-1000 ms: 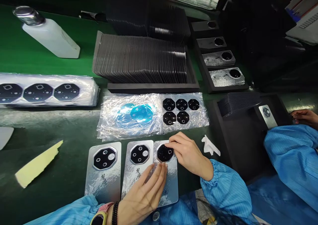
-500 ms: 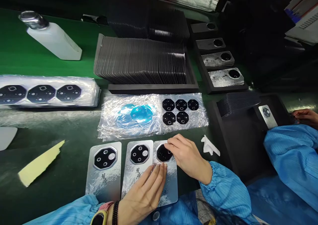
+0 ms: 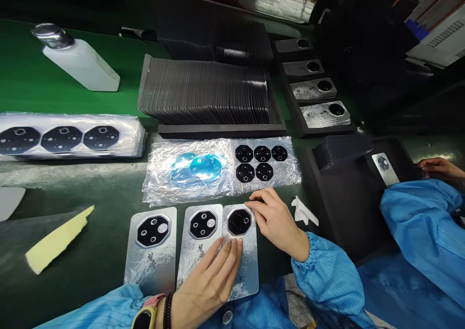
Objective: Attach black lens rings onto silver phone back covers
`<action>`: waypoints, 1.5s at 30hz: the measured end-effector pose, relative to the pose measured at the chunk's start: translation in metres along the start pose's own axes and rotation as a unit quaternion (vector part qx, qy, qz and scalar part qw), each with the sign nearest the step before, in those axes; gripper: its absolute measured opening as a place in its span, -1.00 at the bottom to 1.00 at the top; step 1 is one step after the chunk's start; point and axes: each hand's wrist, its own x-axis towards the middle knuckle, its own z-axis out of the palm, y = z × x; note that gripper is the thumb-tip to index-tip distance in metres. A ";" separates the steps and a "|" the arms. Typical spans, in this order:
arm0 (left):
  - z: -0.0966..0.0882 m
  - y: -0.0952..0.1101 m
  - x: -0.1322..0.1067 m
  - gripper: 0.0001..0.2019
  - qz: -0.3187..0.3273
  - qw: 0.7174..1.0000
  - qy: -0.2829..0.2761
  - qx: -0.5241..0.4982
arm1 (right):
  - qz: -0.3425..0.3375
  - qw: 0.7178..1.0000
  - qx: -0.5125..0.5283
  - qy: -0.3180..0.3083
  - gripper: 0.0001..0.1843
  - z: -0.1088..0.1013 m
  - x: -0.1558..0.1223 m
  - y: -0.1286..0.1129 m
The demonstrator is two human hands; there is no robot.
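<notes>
Three silver phone back covers lie in a row on the table before me: the left cover (image 3: 154, 271), the middle cover (image 3: 191, 258) and the right cover (image 3: 250, 266). On the right cover sits a black octagonal camera plate (image 3: 239, 222) with one ring and small holes. My left hand (image 3: 209, 285) rests on this cover with fingers stretched out just below the plate, partly overlapping the middle cover. At the plate's upper right edge is my right hand (image 3: 276, 222), fingers loosely bent and somewhat apart, nothing seen in them. Its thumb is hard to make out.
Behind the covers lie plastic film sheets (image 3: 174, 188) bearing black octagons. Beyond stands a rack of dark sheets (image 3: 203, 91). A white bottle (image 3: 83, 67), yellow paper (image 3: 60, 239), crumpled white tissue (image 3: 304, 212) and a black tray (image 3: 343, 212) surround this. A co-worker's blue sleeve (image 3: 421, 217) reaches in from the right.
My right hand has drawn back up and right, off the octagonal plate, which now shows in full. The left hand has stayed on the right cover. The view has shifted slightly.
</notes>
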 end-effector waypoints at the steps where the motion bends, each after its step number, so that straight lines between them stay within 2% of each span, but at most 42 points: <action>1: 0.002 0.000 0.000 -0.61 -0.001 1.000 0.014 -0.006 | 0.003 1.000 0.005 -0.007 -0.70 0.000 0.000 -0.001; 3: 0.006 0.000 0.001 -0.61 0.004 0.999 0.041 -0.018 | 0.016 0.999 0.023 -0.021 -0.75 -0.002 0.001 -0.003; 6: 0.009 0.000 0.002 -0.63 -0.011 0.998 0.051 -0.023 | 0.061 0.993 0.088 -0.045 -0.83 -0.009 0.004 -0.005; 9: 0.009 -0.002 0.003 -0.65 -0.031 0.996 0.073 -0.032 | 0.138 0.964 0.211 -0.088 -0.87 -0.018 0.005 -0.006; 12: 0.003 -0.009 0.008 -0.67 -0.057 0.985 0.145 -0.080 | 0.190 0.927 0.304 -0.113 -0.93 -0.028 0.003 -0.007; 14: -0.004 -0.018 0.016 -0.59 -0.100 0.968 0.192 -0.130 | 0.198 0.919 0.330 -0.082 -0.97 -0.035 0.002 -0.008; 15: -0.008 -0.023 0.021 -0.54 -0.118 0.959 0.199 -0.164 | 0.196 0.919 0.338 -0.061 -0.93 -0.038 0.001 -0.010; 17: -0.015 -0.033 0.029 -0.45 -0.129 0.942 0.176 -0.254 | 0.180 0.921 0.344 -0.027 -0.85 -0.044 0.000 -0.014; 19: -0.019 -0.039 0.035 -0.39 -0.106 0.924 0.144 -0.338 | 0.155 0.928 0.339 -0.011 -0.83 -0.049 -0.001 -0.020; 21: -0.019 -0.042 0.036 -0.36 -0.077 0.914 0.129 -0.378 | 0.128 0.935 0.331 -0.003 -0.82 -0.052 -0.003 -0.026; 27: -0.007 -0.039 0.027 -0.22 -0.030 0.940 0.097 -0.325 | 0.072 0.952 0.296 0.015 -0.79 -0.057 -0.004 -0.037; 29: -0.007 -0.037 0.026 -0.30 -0.059 0.934 0.111 -0.336 | 0.061 0.958 0.280 0.023 -0.82 -0.056 -0.002 -0.036; 32: -0.014 -0.036 0.030 -0.39 -0.126 0.926 0.134 -0.329 | 0.029 0.972 0.225 0.068 -0.86 -0.049 0.002 -0.035; 37: -0.021 -0.036 0.035 -0.36 -0.157 0.920 0.108 -0.342 | -0.044 0.982 0.099 0.153 -0.82 -0.035 0.004 -0.038; 41: -0.016 -0.036 0.031 -0.28 -0.177 0.901 0.069 -0.391 | -0.049 0.982 0.087 0.162 -0.81 -0.030 0.004 -0.040; 45: -0.015 -0.035 0.030 -0.26 -0.188 0.894 0.069 -0.400 | -0.044 0.983 0.084 0.155 -0.81 -0.031 0.004 -0.039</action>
